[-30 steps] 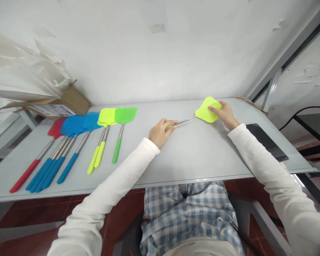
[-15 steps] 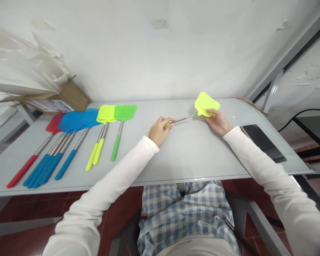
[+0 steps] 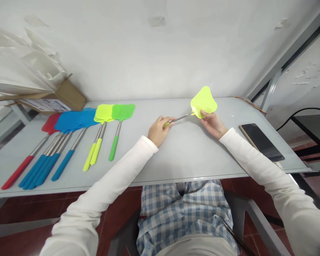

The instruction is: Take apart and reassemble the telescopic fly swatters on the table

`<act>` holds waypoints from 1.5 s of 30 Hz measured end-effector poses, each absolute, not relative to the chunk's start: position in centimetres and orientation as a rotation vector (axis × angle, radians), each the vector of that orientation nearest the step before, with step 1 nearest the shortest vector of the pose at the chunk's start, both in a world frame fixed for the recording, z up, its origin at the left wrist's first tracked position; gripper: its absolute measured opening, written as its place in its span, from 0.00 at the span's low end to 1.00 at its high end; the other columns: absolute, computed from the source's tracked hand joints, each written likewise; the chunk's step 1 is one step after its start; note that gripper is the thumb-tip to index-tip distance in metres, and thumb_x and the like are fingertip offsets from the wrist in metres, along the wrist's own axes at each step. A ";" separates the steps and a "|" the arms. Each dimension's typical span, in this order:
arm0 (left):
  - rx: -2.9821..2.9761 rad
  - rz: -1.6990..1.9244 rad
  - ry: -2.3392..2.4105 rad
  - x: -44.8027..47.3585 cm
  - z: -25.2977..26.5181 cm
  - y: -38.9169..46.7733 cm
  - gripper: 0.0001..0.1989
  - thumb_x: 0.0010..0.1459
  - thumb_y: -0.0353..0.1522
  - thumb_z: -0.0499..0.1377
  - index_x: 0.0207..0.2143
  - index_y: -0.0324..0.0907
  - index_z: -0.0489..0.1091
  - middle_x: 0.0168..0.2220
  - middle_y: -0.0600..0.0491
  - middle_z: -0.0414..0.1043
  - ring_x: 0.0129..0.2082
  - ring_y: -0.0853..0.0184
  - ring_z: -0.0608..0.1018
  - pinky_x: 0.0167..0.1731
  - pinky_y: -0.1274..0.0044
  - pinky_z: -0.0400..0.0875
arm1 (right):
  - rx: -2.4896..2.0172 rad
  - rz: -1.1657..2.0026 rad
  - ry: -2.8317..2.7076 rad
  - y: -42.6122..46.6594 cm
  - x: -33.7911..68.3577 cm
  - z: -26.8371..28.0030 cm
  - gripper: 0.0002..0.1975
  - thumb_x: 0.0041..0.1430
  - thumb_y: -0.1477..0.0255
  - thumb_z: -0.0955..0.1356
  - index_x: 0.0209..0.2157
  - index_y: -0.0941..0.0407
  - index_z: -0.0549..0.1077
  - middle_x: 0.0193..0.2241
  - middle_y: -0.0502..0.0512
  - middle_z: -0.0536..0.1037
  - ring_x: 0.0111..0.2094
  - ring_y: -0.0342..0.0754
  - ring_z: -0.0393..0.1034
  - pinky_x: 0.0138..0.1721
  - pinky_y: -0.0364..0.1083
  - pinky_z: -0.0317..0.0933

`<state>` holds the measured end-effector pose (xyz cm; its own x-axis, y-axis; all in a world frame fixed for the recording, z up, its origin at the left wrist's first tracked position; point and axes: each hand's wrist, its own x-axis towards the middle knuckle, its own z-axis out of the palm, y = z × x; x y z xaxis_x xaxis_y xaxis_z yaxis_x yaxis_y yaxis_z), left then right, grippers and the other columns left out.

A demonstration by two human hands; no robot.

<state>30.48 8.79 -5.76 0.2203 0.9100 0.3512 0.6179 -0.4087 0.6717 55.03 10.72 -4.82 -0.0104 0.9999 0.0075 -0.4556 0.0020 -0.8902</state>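
Observation:
My left hand [image 3: 159, 131] is wrapped round the yellow-green grip of a fly swatter handle, whose thin metal rod [image 3: 181, 117] points right. Most of the grip is hidden by the fingers. My right hand [image 3: 213, 125] pinches the lower right edge of a yellow perforated fly swatter head [image 3: 204, 101]. The rod's tip meets the short neck of that head; how deep it sits inside I cannot tell. Both hands are just over the middle of the grey table [image 3: 176, 156].
To the left lie a red swatter [image 3: 17, 172], several blue swatters [image 3: 62, 165], two yellow ones [image 3: 96, 151] and a green one [image 3: 114, 147]. Behind them stands a cardboard box [image 3: 70, 95]. A phone [image 3: 261, 141] rests beside my right forearm. A wall [image 3: 154, 57] rises behind the table.
My right hand has brought the yellow head left and turned its neck toward the rod. The gap between rod tip and neck has closed. My left hand keeps its grip.

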 end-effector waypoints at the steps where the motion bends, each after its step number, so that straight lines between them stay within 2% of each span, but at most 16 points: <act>1: 2.115 1.029 1.414 30.5 -5.7 8.8 0.15 0.64 0.37 0.54 0.48 0.49 0.76 0.37 0.51 0.68 0.35 0.66 0.73 0.39 0.75 0.67 | -0.839 1.398 -0.867 10.7 55.0 -4.8 0.19 0.48 0.74 0.74 0.43 0.48 0.74 0.47 0.47 0.80 0.56 0.51 0.71 0.59 0.52 0.68; 8: 2.099 1.015 1.454 30.4 -5.6 8.7 0.14 0.63 0.38 0.55 0.47 0.49 0.76 0.36 0.51 0.69 0.34 0.66 0.72 0.38 0.75 0.67 | -0.881 1.295 -0.866 10.9 55.2 -5.0 0.14 0.50 0.71 0.73 0.40 0.50 0.74 0.47 0.50 0.79 0.61 0.51 0.65 0.61 0.53 0.66; 12: 2.104 1.020 1.459 30.4 -5.6 8.7 0.14 0.63 0.38 0.55 0.47 0.48 0.76 0.37 0.51 0.69 0.34 0.66 0.72 0.39 0.75 0.67 | -0.866 1.303 -0.886 10.6 55.0 -4.9 0.16 0.50 0.70 0.74 0.42 0.47 0.74 0.47 0.49 0.79 0.61 0.51 0.65 0.60 0.56 0.67; 19: 2.111 1.015 1.468 30.4 -5.3 8.6 0.15 0.63 0.38 0.54 0.47 0.48 0.76 0.37 0.50 0.70 0.34 0.66 0.72 0.38 0.75 0.67 | -0.870 1.336 -0.880 10.6 55.1 -4.9 0.12 0.49 0.69 0.73 0.38 0.49 0.74 0.51 0.49 0.77 0.62 0.51 0.63 0.62 0.54 0.65; 26: 2.155 1.007 1.446 30.0 -5.1 8.7 0.15 0.64 0.37 0.54 0.49 0.49 0.76 0.37 0.51 0.71 0.34 0.66 0.72 0.37 0.75 0.66 | -0.872 1.316 -0.944 10.1 54.5 -5.2 0.13 0.50 0.68 0.74 0.40 0.47 0.74 0.49 0.47 0.78 0.62 0.51 0.64 0.62 0.54 0.64; 34: 2.250 0.959 1.603 30.6 -4.5 7.8 0.15 0.65 0.36 0.53 0.48 0.54 0.77 0.39 0.52 0.72 0.31 0.68 0.72 0.28 0.76 0.59 | -0.822 1.299 -0.857 9.6 53.1 -5.4 0.18 0.49 0.69 0.74 0.44 0.47 0.73 0.50 0.46 0.76 0.60 0.48 0.65 0.62 0.52 0.64; 45: 2.282 0.901 1.672 31.1 -4.5 7.1 0.15 0.65 0.35 0.52 0.47 0.52 0.77 0.40 0.53 0.73 0.32 0.68 0.73 0.25 0.75 0.57 | -0.856 1.293 -0.811 9.5 52.8 -6.5 0.18 0.44 0.67 0.77 0.38 0.49 0.72 0.46 0.48 0.78 0.60 0.50 0.65 0.61 0.51 0.65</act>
<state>31.13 7.12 -4.51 0.1875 0.9113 0.3667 0.8073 -0.3556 0.4709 52.79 9.50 -6.51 0.1034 0.9942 0.0302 -0.4601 0.0747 -0.8847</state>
